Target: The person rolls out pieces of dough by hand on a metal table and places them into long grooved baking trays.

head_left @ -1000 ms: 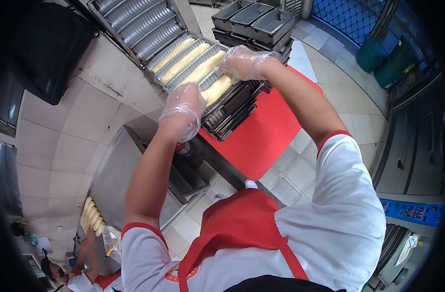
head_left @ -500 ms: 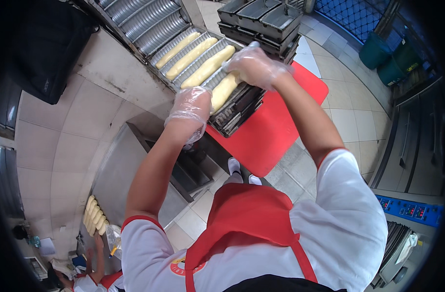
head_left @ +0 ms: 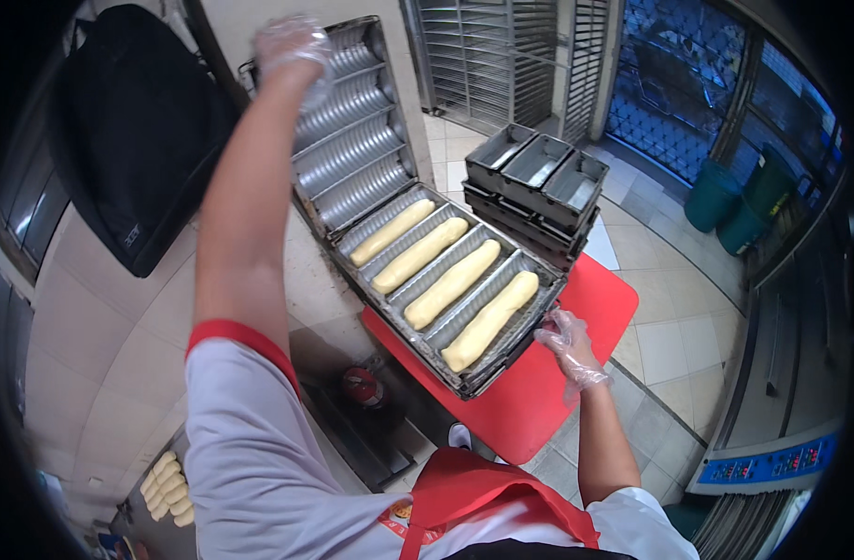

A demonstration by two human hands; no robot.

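Observation:
A hinged metal bread pan (head_left: 434,330) with ribbed troughs lies open. Four of anything is too many to count here, so several pale dough logs (head_left: 453,284) rest one to a trough. Its ribbed lid (head_left: 352,154) leans back, raised, at the far left. My left hand (head_left: 292,51), in a clear plastic glove, reaches to the lid's far left corner and grips its edge; the fingertips are partly hidden. At the pan's right edge, my gloved right hand (head_left: 574,350) has its fingers curled against the rim.
Dark loaf tins (head_left: 539,177) are stacked beyond the pan, beside a red tabletop (head_left: 511,420). A black bag (head_left: 142,140) hangs at left. More dough logs (head_left: 168,487) lie on a metal counter at lower left. Ovens (head_left: 772,308) line the right; a rack (head_left: 488,61) stands behind.
Both hands have left the last dough log, which now lies in the nearest trough. My left hand has moved up to the lid; my right hand has come down to the pan's right edge.

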